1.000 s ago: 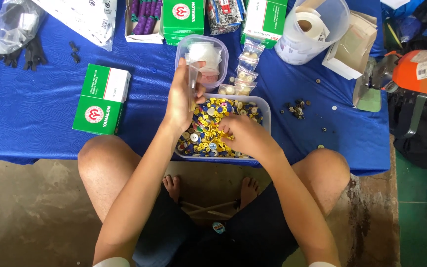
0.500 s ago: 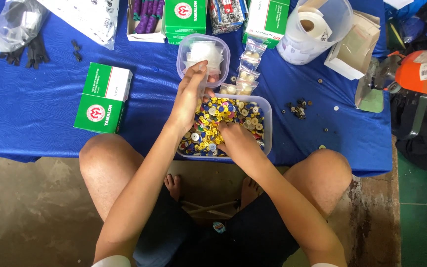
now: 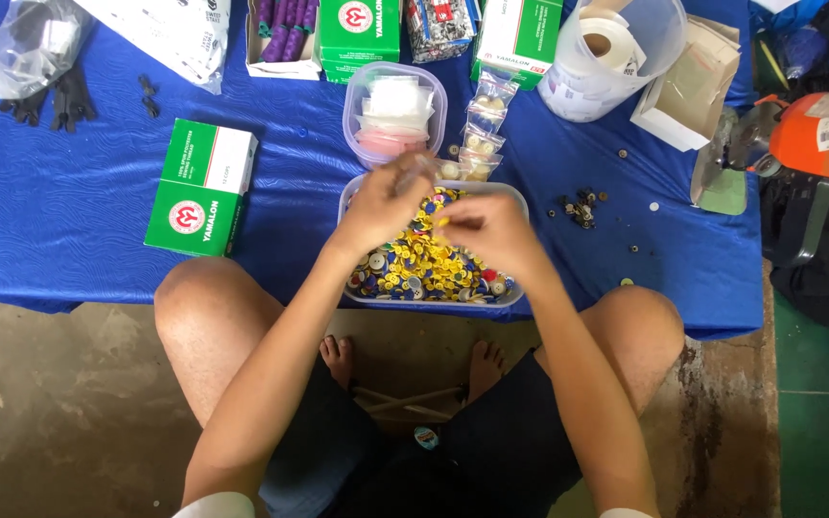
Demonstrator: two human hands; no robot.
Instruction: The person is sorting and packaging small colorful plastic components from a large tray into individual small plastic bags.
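A: Nearest you, what sits at the surface's front edge?

B: The tray [image 3: 357, 197] of buttons [image 3: 424, 264], mostly yellow and blue, just above your knees. Both your hands hover over it.

A: And the hands themselves?

B: Your left hand [image 3: 381, 203] is over the tray's left half, fingers curled together; it seems to pinch a small clear bag [image 3: 421, 163], though blur keeps me from being sure of the grip. Your right hand [image 3: 491, 228] is over the middle, fingertips drawn together near the left hand's; whether a button is between them I cannot tell.

A: What differs from half a second ago?

B: Your left hand was reaching up to the round tub [image 3: 393, 113]; now it has come back down over the tray. Your right hand has lifted off the buttons and moved toward the left one.

A: Farther off?

B: The round tub lies just beyond the tray, with small bags [image 3: 480, 134] of buttons beside it. A green box [image 3: 201, 188] lies well to the left, loose dark buttons [image 3: 580, 206] to the right, and a clear jug [image 3: 616, 53] with a tape roll at the far edge.
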